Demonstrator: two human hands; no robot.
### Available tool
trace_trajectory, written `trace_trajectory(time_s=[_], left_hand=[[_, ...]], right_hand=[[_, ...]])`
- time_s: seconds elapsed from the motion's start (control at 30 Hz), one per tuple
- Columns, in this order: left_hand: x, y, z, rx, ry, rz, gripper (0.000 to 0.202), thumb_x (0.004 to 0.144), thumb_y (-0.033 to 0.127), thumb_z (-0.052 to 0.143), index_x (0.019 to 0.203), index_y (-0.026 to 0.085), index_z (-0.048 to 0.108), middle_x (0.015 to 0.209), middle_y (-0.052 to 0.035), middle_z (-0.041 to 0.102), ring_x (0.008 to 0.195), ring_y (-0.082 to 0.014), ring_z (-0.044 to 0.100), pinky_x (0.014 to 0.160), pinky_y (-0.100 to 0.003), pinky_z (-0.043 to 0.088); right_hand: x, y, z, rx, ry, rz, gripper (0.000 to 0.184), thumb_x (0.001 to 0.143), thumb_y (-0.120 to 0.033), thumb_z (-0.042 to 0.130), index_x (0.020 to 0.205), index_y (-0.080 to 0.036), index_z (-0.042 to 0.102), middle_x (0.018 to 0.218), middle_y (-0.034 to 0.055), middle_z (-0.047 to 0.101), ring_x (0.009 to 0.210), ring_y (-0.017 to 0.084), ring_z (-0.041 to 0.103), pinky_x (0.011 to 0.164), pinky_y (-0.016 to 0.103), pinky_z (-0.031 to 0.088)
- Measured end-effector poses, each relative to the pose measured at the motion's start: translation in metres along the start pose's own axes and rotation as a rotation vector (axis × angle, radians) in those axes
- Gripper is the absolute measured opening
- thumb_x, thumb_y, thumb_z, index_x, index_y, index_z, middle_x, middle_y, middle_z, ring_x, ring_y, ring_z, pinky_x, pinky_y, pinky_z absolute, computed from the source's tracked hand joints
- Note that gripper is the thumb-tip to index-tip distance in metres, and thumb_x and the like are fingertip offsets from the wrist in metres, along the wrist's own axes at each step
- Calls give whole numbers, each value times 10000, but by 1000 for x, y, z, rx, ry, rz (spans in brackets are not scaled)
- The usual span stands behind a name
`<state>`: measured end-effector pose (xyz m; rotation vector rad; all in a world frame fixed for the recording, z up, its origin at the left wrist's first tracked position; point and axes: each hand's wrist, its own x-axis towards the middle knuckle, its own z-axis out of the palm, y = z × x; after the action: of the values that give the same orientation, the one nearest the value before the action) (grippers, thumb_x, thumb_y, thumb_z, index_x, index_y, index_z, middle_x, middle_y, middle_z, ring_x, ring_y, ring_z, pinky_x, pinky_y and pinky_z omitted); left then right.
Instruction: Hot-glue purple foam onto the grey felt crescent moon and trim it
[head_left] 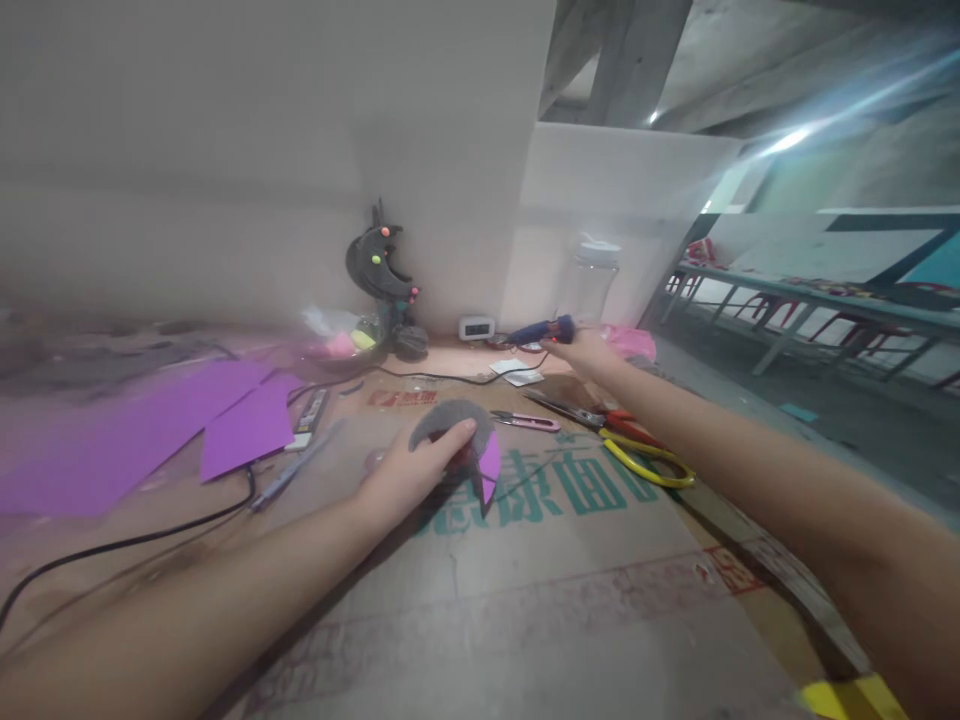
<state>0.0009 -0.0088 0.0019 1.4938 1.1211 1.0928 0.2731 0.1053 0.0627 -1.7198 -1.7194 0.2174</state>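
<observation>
My left hand (424,460) is closed on a grey crescent-shaped piece (454,412), thumb on top. Purple paper covers the crescent's right tip, and its underside is hidden by my fingers. Stretched out to the back of the table, my right hand (577,348) grips a blue glue gun (536,332); most of its fingers are hidden. A white paper scrap (517,372) lies just below the gun. Pink-handled thread snips (529,422) are to the right of the crescent. Yellow-handled scissors (649,462) and a red-handled tool (634,427) rest under my right forearm.
Purple sheets (150,430) cover the left side, near a pen (296,470) and a black cord (127,545). A finished-looking dark crescent ornament (375,262) stands at the back, beside a small white digital clock (476,328). A clear jar (589,285) stands behind the gun. Printed cardboard (525,620) covers the tabletop.
</observation>
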Motion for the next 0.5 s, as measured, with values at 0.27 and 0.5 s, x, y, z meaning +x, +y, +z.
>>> trace_trajectory(time_s=[0.27,0.5], left_hand=[[-1,4,0,16,-4,-12,334,817,512,636,686,205,633,684,11,659,695,-183,594,682,-277,435],[-5,9,2,45,20,-3,303,805,499,644,719,208,650,687,-8,669,727,-211,615,707,-297,444]], right_hand=[[22,21,39,-66,-228,66,330,958,-373,581,1200,-150,614,1190,85,643,1010,218,650,859,414,558],[36,5,54,-167,-254,68,356,946,-362,603,1238,-158,596,1254,95,609,1064,239,629,890,432,549]])
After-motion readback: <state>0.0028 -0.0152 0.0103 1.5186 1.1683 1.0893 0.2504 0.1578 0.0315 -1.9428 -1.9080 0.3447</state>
